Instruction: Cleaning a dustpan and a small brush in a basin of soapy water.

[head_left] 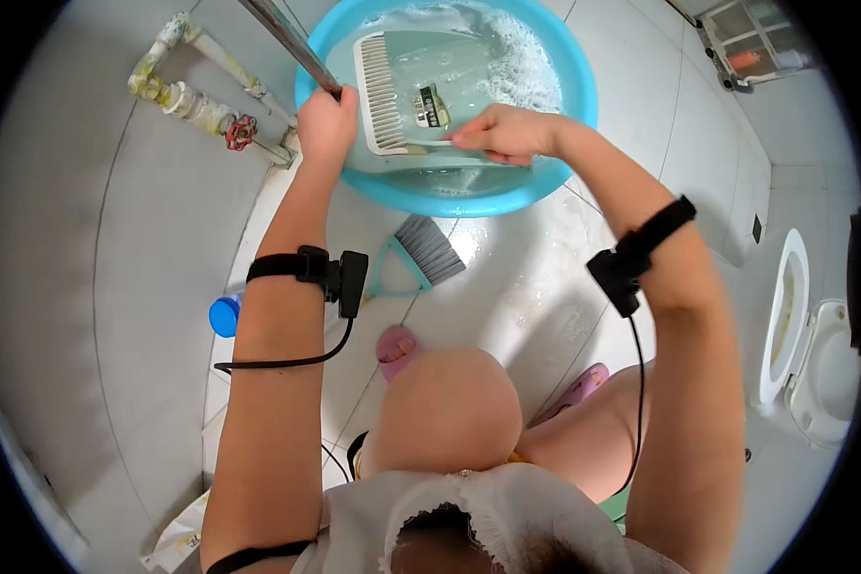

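Note:
My left hand (327, 126) is closed round a metal pole (292, 43) at the basin's left rim. In the soapy water lies a pale dustpan (450, 72) with a row of white comb teeth (383, 91) along its left side. A dark-and-green label (431, 106) sits on the pan. My right hand (509, 132) is closed on a slim, pale toothbrush (429, 143), held flat over the pan. The toothbrush's tip reaches the lower end of the teeth; its bristles are too small to make out.
The light-blue basin (459, 208) stands on wet floor tiles. Nearer me lies a broom head (429, 251) with grey bristles. Pipes with a red valve (241, 133) run along the left wall, near a blue-capped bottle (224, 317). A toilet (823, 373) stands at the right.

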Motion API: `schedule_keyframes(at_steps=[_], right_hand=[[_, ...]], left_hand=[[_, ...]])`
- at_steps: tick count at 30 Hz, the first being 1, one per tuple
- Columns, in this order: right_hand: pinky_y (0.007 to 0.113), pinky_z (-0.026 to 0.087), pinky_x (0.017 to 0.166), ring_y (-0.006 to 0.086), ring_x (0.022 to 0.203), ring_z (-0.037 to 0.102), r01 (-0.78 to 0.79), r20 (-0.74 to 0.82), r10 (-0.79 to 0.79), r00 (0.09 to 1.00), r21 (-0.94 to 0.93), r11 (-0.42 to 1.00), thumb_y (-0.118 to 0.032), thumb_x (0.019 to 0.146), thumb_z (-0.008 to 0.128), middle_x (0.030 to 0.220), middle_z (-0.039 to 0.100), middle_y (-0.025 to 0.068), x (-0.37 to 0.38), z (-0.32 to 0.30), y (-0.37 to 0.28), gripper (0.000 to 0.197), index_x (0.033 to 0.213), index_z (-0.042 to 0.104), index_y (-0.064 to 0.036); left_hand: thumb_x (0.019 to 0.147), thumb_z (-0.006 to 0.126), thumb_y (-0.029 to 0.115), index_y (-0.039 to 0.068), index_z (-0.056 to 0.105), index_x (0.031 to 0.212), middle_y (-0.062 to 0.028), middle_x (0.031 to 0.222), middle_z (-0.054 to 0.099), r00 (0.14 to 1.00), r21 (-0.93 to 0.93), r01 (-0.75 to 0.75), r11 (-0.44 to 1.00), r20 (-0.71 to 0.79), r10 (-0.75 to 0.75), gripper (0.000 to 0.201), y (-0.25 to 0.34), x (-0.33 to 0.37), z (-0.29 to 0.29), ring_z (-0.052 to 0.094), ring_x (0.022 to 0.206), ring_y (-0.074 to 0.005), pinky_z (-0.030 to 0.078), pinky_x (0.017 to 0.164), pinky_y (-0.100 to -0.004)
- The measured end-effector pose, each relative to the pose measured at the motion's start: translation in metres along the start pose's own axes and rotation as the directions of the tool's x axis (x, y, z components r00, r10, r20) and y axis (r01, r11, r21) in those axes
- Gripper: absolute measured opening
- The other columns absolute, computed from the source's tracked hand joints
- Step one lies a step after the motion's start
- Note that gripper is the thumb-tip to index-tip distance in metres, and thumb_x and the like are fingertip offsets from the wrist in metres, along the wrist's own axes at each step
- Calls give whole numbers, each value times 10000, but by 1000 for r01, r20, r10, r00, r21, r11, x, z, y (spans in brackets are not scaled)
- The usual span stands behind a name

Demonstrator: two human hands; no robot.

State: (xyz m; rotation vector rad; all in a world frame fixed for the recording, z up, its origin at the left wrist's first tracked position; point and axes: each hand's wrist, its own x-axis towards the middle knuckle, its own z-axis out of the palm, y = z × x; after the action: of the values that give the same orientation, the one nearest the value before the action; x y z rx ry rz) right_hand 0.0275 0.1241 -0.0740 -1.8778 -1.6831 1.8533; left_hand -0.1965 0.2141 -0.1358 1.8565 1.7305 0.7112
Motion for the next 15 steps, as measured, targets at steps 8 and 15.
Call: schedule_keyframes(at_steps=[8, 15], right_hand=[[326, 442, 670, 173, 657, 515, 224, 30, -242, 970, -502, 835, -294, 896, 487, 750, 622, 80, -25, -54, 62, 345, 1183, 573, -121], [357, 419, 892, 285, 992, 568, 168, -10, -186, 982, -389, 906, -325, 886, 475, 1076, 607, 157, 19, -4, 38, 369, 1171, 574, -113]], left_hand=[[818, 480, 353, -6, 633, 857, -197, 822, 638, 996, 88, 91, 992, -6, -90, 392, 8, 1, -1, 609, 778, -357, 471, 718, -419], [820, 483, 360, 16, 634, 877, -178, 816, 640, 996, 105, 84, 991, 6, -85, 381, 10, 2, 4, 611, 773, -345, 475, 704, -419]])
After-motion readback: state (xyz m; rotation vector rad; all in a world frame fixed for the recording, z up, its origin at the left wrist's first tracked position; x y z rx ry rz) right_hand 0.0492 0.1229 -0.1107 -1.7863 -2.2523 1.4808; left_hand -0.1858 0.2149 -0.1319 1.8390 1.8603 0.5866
